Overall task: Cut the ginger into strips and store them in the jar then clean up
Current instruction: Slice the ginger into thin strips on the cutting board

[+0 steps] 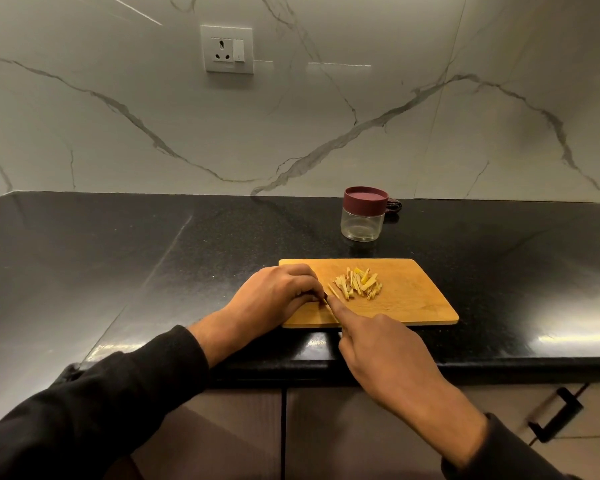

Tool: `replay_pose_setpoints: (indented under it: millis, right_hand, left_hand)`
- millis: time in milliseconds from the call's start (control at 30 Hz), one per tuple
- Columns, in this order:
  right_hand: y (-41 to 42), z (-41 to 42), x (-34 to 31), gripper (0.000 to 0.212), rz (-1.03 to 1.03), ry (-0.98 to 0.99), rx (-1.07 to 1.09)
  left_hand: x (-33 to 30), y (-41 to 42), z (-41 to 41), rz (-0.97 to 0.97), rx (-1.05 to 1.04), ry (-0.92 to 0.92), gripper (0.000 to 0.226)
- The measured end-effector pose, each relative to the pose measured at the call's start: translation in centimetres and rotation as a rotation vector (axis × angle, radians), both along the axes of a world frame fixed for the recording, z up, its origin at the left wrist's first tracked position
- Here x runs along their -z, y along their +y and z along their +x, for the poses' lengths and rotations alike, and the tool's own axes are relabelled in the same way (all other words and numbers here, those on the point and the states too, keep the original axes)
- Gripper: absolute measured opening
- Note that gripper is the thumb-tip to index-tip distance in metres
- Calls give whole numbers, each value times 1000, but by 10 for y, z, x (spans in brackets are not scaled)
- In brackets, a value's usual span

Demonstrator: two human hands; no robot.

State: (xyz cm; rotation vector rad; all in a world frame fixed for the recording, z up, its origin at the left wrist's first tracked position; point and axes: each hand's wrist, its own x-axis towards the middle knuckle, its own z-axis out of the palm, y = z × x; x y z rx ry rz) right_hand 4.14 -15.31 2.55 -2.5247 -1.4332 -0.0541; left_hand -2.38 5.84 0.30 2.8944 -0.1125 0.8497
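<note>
A pile of pale yellow ginger strips (359, 284) is heaped near the middle of the rectangular wooden cutting board (413, 299), which is set at the front edge of the black stone countertop (153, 258); the left hand (278, 294) is curled at the board's left edge, fingertips pinched on something too small to be made out; the right hand (381, 348) is curled with its forefinger stretched along what may be a knife, mostly hidden. Behind the board a clear glass jar with a maroon lid (363, 213) is stood, lid on, with a dark object (394, 205) partly hidden behind it at the back edge; a white wall socket (227, 49) is mounted above.

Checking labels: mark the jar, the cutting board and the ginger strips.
jar (362, 226): head view, clear glass body below the lid.
cutting board (416, 299): head view, bare wood right of the pile.
ginger strips (359, 287): head view, middle of the pile.
</note>
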Motion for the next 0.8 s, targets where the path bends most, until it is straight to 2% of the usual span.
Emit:
replay_pose_setpoints:
  millis: [367, 567, 800]
  right_hand:
    - [-30, -12, 5, 62, -92, -39, 18]
    - [-34, -14, 6, 75, -190, -58, 72]
    - [-36, -13, 7, 75, -216, -79, 98]
  left_hand:
    - [-2, -1, -1, -16, -2, 3, 18]
    - [-3, -3, -2, -30, 15, -1, 14]
    - [-2, -2, -1, -26, 2, 2, 13]
